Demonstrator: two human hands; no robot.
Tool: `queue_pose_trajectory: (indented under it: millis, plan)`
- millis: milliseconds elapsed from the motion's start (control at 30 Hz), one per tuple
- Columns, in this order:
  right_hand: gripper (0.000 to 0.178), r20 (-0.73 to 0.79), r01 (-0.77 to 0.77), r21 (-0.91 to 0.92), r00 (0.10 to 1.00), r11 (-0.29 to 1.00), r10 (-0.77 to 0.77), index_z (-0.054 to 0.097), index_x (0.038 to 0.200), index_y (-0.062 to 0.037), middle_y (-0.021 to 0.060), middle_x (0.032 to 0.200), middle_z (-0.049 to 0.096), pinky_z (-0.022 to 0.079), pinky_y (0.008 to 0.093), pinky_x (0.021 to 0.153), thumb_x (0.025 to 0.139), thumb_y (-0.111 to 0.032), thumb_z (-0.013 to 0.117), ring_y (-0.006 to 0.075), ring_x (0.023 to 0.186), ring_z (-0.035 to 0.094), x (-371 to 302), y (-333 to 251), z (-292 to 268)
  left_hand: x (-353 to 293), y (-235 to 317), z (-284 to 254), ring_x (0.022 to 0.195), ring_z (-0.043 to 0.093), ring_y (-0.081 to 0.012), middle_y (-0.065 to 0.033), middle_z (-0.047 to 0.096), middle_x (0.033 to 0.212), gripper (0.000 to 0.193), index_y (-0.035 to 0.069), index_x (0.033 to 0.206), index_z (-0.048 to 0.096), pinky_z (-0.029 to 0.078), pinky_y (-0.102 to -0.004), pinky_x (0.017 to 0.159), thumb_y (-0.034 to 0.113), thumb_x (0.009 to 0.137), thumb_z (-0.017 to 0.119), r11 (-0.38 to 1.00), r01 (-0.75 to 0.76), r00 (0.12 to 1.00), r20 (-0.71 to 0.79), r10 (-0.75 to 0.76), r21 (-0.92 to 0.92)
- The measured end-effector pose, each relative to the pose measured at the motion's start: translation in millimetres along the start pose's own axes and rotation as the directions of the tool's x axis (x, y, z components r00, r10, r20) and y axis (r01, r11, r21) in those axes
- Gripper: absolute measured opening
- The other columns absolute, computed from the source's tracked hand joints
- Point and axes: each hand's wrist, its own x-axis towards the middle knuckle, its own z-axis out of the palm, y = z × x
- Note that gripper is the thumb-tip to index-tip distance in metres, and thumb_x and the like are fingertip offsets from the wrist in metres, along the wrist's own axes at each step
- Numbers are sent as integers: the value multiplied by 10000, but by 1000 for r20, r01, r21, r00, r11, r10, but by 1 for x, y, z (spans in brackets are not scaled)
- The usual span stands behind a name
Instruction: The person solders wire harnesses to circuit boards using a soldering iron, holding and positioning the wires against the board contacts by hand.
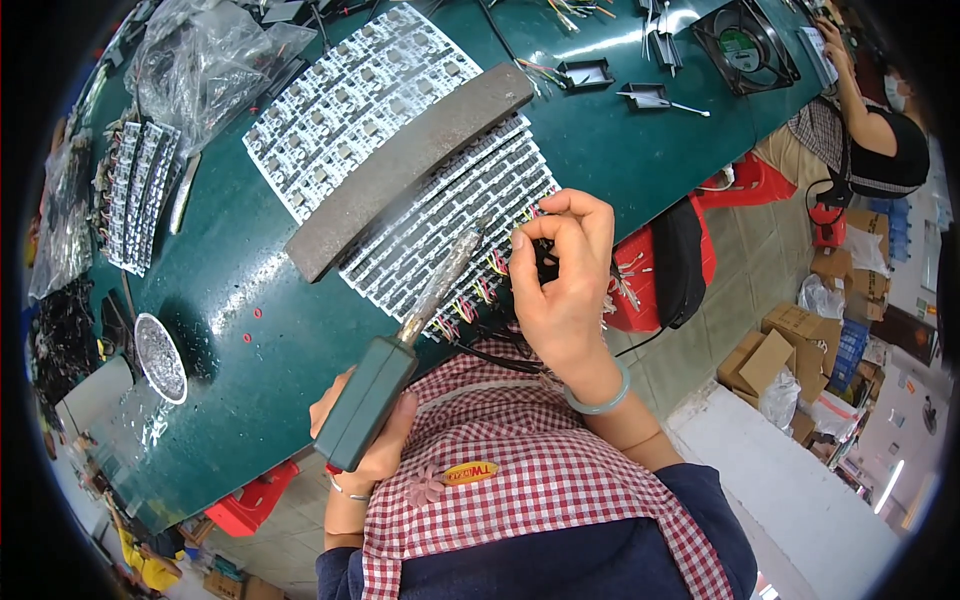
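In my left hand [388, 445] is a soldering iron [368, 400] with a green box-shaped handle and a crusted metal barrel. Its tip points up and right over a panel of narrow circuit boards [430, 220]. My right hand [568, 285] is pinched closed at the panel's right edge, close to the iron's tip. Short coloured wires [464, 308] stick out along that near edge, some right by the fingertips. Whatever is in the pinch is too small to make out. A long grey metal bar [410, 165] lies across the boards.
Beyond the bar lies a panel with square chips [350, 100]. On the left are a wired board stack [140, 195], plastic bags [195, 70] and a white oval dish [160, 358]. A black fan [745, 48] and small black cases [585, 74] sit far right. Another person [870, 130] works there.
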Motion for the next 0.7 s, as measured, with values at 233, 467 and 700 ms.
queue_pose_trajectory:
  millis: [233, 467, 700]
  plan:
    - [201, -7, 109, -118, 994, 987, -110, 562, 899, 14, 165, 1084, 511, 429, 409, 824, 747, 75, 678, 320, 973, 506, 2, 0, 0, 10, 6, -2, 752, 706, -298, -166, 701, 901, 286, -20, 927, 721, 567, -338, 678, 54, 656, 776, 993, -120, 990, 71, 121, -13]
    - [225, -7, 119, -116, 993, 986, -121, 552, 884, 15, 169, 1078, 513, 433, 411, 818, 721, 104, 680, 325, 968, 505, 4, 0, 0, 23, 16, 2, 760, 705, -307, -151, 687, 866, 246, -22, 895, 715, 571, -346, 683, 7, 654, 752, 958, -288, 956, 62, 286, 14]
    - [234, -11, 117, -122, 993, 986, -119, 552, 874, 5, 160, 1070, 515, 435, 409, 798, 711, 110, 683, 320, 947, 506, 4, 0, 1, 28, 22, 0, 708, 691, -294, -140, 670, 829, 216, -12, 858, 704, 549, -335, 620, -1, 646, 742, 982, -186, 974, 128, 187, -21]
